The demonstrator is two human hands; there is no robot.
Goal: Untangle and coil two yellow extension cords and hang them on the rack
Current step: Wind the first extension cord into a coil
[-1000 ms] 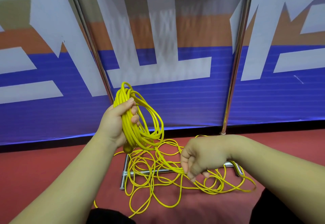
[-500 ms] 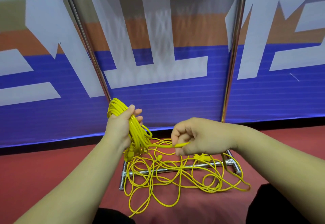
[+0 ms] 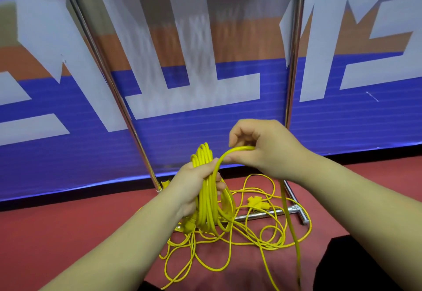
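Between the two hands: one strand (image 3: 225, 153) of yellow extension cord bends in an arc, from the right hand over to the top of the coil.
Left hand (image 3: 194, 183): closed around the coil (image 3: 209, 208), with the fingers wrapped round the bundle at its middle. The loops stand out above the fist and hang below it.
Right hand (image 3: 262, 149): just above and to the right of the left hand. The thumb and curled fingers pinch the strand.
Below the right hand: the same strand falls to the floor (image 3: 68, 226) and runs off at the near edge of the view.
Under both hands: the loose cord (image 3: 251, 240) lies in a tangled pile over the base bar (image 3: 262, 215) of the rack (image 3: 294, 62). A yellow connector (image 3: 254, 201) lies in the pile.
Beyond the hands: the two metal uprights of the rack rise before a blue banner (image 3: 182, 126). The top of the rack is out of view.
Step in hand, as judged: laying one more loop onto the coil.
How to do it well: the new loop should match the size of the others. The left fingers should open only enough to take the strand, so the bundle does not slip. The cord should slide through the right pinch, so that twists run out.
Risk, as judged: a pull from the pile may tighten a knot or catch on the base bar. Then it is better to stop and shake the cord free.
Left to do, as judged: much cord is on the floor, and hanging is not yet done.
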